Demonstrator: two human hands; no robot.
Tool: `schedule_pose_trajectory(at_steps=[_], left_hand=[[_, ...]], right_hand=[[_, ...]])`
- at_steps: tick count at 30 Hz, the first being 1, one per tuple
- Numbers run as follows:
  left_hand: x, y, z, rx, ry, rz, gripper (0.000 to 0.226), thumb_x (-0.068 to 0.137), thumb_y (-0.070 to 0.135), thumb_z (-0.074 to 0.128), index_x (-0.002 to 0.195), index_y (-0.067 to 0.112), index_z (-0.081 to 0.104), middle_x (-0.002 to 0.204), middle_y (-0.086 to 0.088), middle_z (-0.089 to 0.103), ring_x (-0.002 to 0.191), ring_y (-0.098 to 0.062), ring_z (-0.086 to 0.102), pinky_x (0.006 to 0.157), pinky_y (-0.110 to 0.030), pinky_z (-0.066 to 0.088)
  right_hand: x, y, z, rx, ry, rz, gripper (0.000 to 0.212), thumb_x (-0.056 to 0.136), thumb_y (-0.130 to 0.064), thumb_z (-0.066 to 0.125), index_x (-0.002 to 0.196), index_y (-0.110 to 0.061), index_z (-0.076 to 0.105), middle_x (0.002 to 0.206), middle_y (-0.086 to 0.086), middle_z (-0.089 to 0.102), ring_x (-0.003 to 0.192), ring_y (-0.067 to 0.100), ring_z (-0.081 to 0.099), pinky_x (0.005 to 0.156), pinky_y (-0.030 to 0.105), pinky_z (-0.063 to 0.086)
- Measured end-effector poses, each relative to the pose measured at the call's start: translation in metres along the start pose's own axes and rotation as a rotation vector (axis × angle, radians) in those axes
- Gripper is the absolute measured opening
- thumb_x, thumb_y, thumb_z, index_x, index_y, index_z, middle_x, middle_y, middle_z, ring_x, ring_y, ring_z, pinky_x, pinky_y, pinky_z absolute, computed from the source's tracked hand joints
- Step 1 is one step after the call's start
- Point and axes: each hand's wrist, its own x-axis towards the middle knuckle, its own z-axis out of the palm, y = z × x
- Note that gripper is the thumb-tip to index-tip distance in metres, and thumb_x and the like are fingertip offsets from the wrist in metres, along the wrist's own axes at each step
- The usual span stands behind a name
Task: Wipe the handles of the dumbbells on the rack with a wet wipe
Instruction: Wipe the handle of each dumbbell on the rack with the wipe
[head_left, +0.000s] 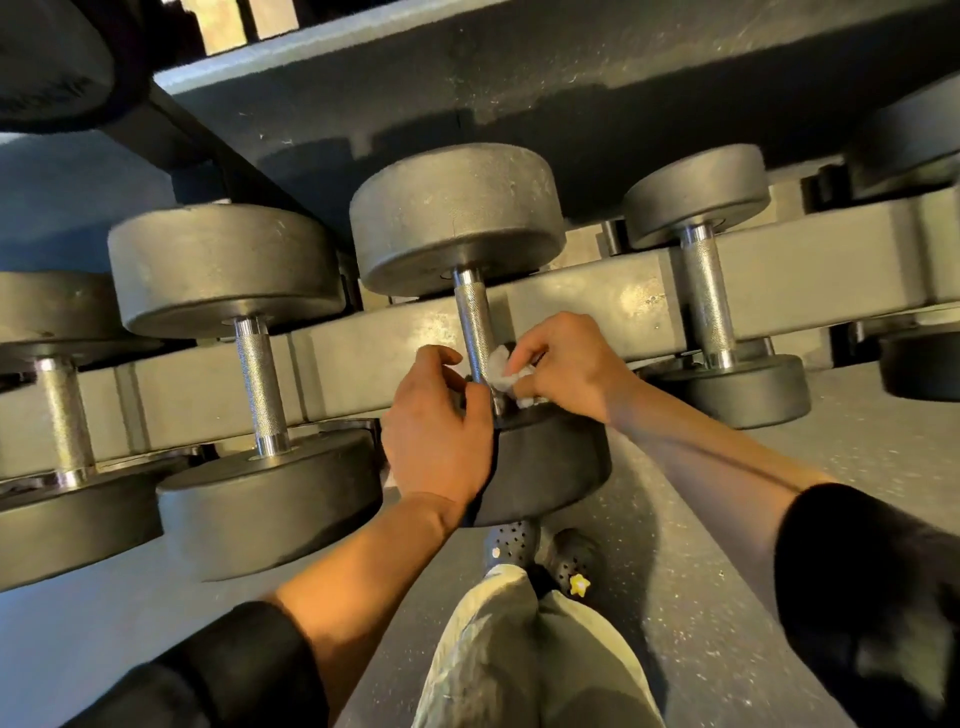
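Wet wipe (503, 371), white & crumpled, pinched in right hand (566, 366) fingers, pressed vs lower end of knurled handle (474, 325) of middle dumbbell (457, 218), just above near head (545, 457). Left hand (441, 431) draped over rim of that near head, fingers curled loosely twd base of handle, thumb up by the bar; whether it truly grips bar or only rests there, can't tell. Probably steadying the weight so it won't roll on rack rail (597, 301) while wipe rubs round the bar; a judgement, not seen. Wipe at bottom of bar w/ upper knurling bare, so likely working this handle end to end; direction unknown. Dumbbells laid across rail w/ handles pointing outward, heads front & back, leaving each handle open to reach from the aisle. Left neighbour (260, 384) & right neighbour (706, 296) handles untouched by either hand; wiped or not, can't tell. More weights at far left & far right edges, upper shelf (519, 73) overhead casting shade. No real containers in view: rack the only holder, one row of dumbbells on it; no wipe pack or bin visible. Below: dark sleeves, pale trousers, perforated clogs (511, 543) on speckled floor (727, 519).
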Motion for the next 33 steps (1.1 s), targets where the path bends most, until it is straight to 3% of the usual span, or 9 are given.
schedule_pose_trajectory(at_steps=[4,7,11,15,17,20,26,28,33], left_hand=[[0.000,0.031,-0.005,-0.078,-0.078,0.098,0.020,0.090,0.021,0.058,0.102,0.027,0.044,0.087,0.004,0.060,0.072,-0.013,0.056,0.067,-0.027,0.046],[0.003,0.069,0.005,-0.185,-0.141,0.194,0.019,0.089,0.022,0.059,0.106,0.022,0.050,0.085,0.004,0.058,0.078,-0.011,0.055,0.069,-0.023,0.042],[0.000,0.101,0.050,-0.347,-0.182,0.203,0.018,0.084,0.018,0.057,0.102,0.015,0.053,0.084,0.001,0.058,0.080,-0.014,0.056,0.069,-0.029,0.045],[-0.007,0.111,0.098,-0.395,-0.231,0.186,0.021,0.079,0.017,0.058,0.099,0.016,0.053,0.090,0.000,0.056,0.086,-0.018,0.056,0.076,-0.036,0.046],[-0.007,0.107,0.115,-0.396,-0.233,0.195,0.023,0.078,0.013,0.066,0.098,0.015,0.055,0.091,0.000,0.054,0.084,-0.016,0.054,0.072,-0.032,0.044],[-0.007,0.091,0.132,-0.347,-0.219,0.186,0.030,0.072,0.021,0.072,0.098,0.013,0.059,0.092,-0.002,0.054,0.084,-0.019,0.056,0.070,-0.032,0.045],[-0.006,0.088,0.134,-0.285,-0.385,0.127,0.046,0.069,0.030,0.080,0.109,0.018,0.062,0.108,-0.001,0.051,0.105,-0.022,0.051,0.086,-0.034,0.046],[-0.005,0.087,0.134,-0.266,-0.415,0.100,0.050,0.070,0.029,0.079,0.115,0.018,0.060,0.113,0.000,0.049,0.109,-0.020,0.047,0.091,-0.031,0.043],[-0.005,0.084,0.138,-0.261,-0.450,0.044,0.055,0.071,0.028,0.081,0.118,0.019,0.054,0.119,0.001,0.044,0.112,-0.018,0.045,0.095,-0.030,0.042]], right_hand=[[-0.009,0.007,-0.031,-0.007,0.203,-0.011,0.014,0.070,-0.005,0.079,0.083,-0.010,0.075,0.085,0.001,0.068,0.076,0.011,0.059,0.076,0.021,0.049],[-0.017,0.016,-0.061,-0.024,0.264,0.047,0.016,0.073,-0.001,0.075,0.076,-0.016,0.071,0.073,-0.010,0.062,0.065,0.002,0.055,0.064,0.011,0.044],[-0.020,0.035,-0.090,-0.001,0.377,0.138,0.018,0.070,0.000,0.075,0.084,-0.011,0.074,0.069,-0.007,0.062,0.058,0.001,0.055,0.056,0.015,0.042],[-0.016,0.058,-0.107,-0.084,0.478,0.075,0.022,0.072,0.001,0.072,0.091,-0.011,0.073,0.092,0.001,0.067,0.084,0.017,0.064,0.077,0.033,0.053],[-0.009,0.067,-0.113,-0.180,0.527,-0.032,0.021,0.076,-0.001,0.070,0.095,-0.009,0.072,0.099,0.005,0.067,0.091,0.016,0.063,0.083,0.025,0.050],[0.005,0.073,-0.115,-0.334,0.489,-0.203,0.027,0.075,0.002,0.069,0.100,-0.007,0.070,0.104,0.007,0.066,0.094,0.014,0.060,0.082,0.014,0.045],[0.022,0.089,-0.115,-0.870,0.282,-0.342,0.027,0.077,0.002,0.062,0.099,-0.010,0.070,0.108,0.006,0.067,0.101,0.026,0.059,0.079,0.033,0.050],[0.023,0.094,-0.118,-1.034,0.256,-0.380,0.026,0.080,-0.009,0.052,0.096,-0.016,0.071,0.109,0.000,0.068,0.100,0.023,0.055,0.075,0.031,0.039],[0.017,0.098,-0.122,-1.084,0.292,-0.421,0.027,0.072,0.000,0.064,0.092,-0.016,0.073,0.104,-0.002,0.071,0.084,0.022,0.047,0.066,0.028,0.027]])
